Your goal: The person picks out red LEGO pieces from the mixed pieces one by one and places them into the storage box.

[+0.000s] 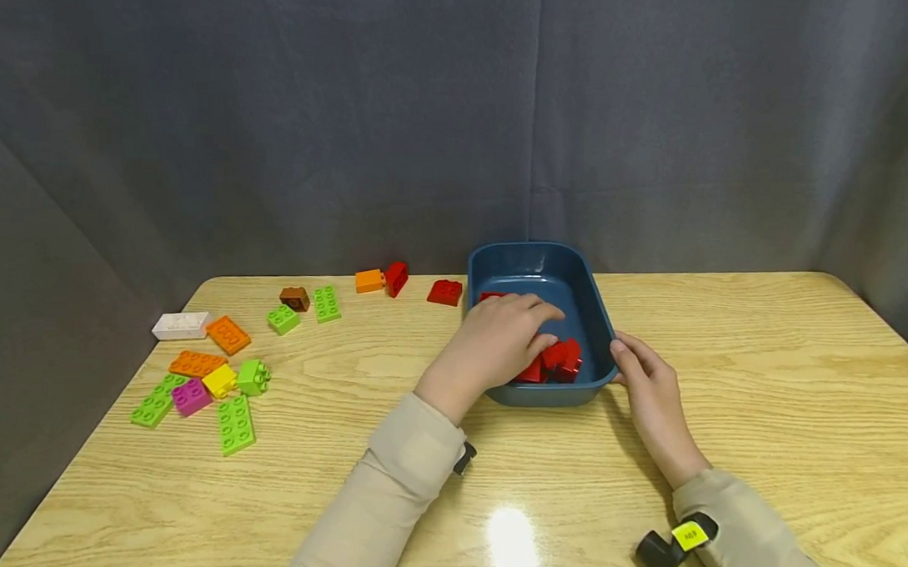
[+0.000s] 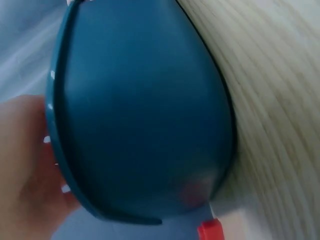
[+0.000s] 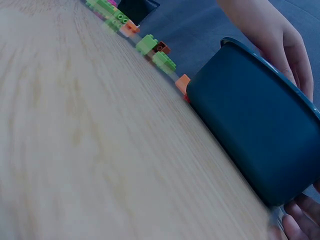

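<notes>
A blue plastic bin [image 1: 521,394] stands at the back middle of the table, with several red toy bricks [image 1: 569,358] lying inside. My left hand [image 1: 500,339] reaches over its left near rim, fingers bent down inside, thumb and fingers apart above the bricks. Part of the pile is hidden under that hand. At the bin's right near corner, my right hand [image 1: 648,399] grips the wall, thumb on the rim and fingers along the outside. The left wrist view shows the bin's outer wall [image 2: 145,110] with the left hand's fingers [image 2: 30,165] over its rim.
Left of the bin lie a flat red brick [image 1: 444,292], an upright red brick [image 1: 396,279] and an orange brick [image 1: 369,281]. Farther left are a brown brick [image 1: 295,299] and several green, orange, yellow, purple and white ones. A grey curtain [image 1: 354,130] hangs behind the table.
</notes>
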### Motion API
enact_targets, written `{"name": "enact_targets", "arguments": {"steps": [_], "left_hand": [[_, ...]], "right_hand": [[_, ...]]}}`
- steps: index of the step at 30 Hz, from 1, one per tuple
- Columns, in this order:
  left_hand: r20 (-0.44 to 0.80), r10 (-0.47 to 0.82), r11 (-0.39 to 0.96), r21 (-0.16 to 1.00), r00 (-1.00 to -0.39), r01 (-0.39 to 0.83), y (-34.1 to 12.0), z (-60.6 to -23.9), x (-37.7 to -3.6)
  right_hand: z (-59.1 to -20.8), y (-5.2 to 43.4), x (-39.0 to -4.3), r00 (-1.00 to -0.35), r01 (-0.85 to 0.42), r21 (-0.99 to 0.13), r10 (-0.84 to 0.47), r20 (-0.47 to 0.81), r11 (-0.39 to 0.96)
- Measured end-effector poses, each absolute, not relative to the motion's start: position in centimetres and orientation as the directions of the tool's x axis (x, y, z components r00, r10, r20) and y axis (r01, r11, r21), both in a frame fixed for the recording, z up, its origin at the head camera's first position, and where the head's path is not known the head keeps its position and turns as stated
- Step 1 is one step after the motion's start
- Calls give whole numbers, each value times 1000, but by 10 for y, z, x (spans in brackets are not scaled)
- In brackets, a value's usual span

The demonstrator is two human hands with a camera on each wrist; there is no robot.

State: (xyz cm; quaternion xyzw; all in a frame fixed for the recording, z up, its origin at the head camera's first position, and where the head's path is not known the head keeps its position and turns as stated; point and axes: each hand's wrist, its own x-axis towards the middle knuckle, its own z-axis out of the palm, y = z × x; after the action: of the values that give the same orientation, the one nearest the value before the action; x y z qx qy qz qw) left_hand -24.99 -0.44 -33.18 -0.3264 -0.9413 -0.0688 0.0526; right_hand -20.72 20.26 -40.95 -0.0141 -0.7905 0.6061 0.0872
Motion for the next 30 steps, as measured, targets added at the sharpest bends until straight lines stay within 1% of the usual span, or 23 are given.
{"name": "enact_targets", "arguments": {"steps": [4, 8, 14, 17, 20, 23, 30], "left_hand": [[194, 590, 780, 112, -784, 615, -13, -331, -257], [253, 540, 804, 125, -803, 581, -22, -330, -262], [384, 371, 883, 137, -845, 450, -31, -332, -267], [422, 273, 909, 182, -864, 376, -34, -332, -268], [413, 195, 920, 239, -890, 312, -39, -332, -271], [374, 140, 921, 290, -917, 259, -48, -332, -274], [224, 102, 901, 393, -969, 186, -68, -338, -283]], "right_hand": [[-410, 202, -207, -983, -91, -960, 133, 130, 264], [-410, 203, -208, -982, -99, -960, 134, 137, 261], [-411, 202, -208, -981, -99, -958, 134, 139, 268], [-411, 203, -208, -981, -97, -958, 136, 138, 270], [-411, 203, -208, -982, -96, -957, 133, 136, 274], [-410, 203, -208, -983, -95, -956, 127, 135, 276], [-411, 203, -208, -981, -110, -943, 121, 155, 315]]}}
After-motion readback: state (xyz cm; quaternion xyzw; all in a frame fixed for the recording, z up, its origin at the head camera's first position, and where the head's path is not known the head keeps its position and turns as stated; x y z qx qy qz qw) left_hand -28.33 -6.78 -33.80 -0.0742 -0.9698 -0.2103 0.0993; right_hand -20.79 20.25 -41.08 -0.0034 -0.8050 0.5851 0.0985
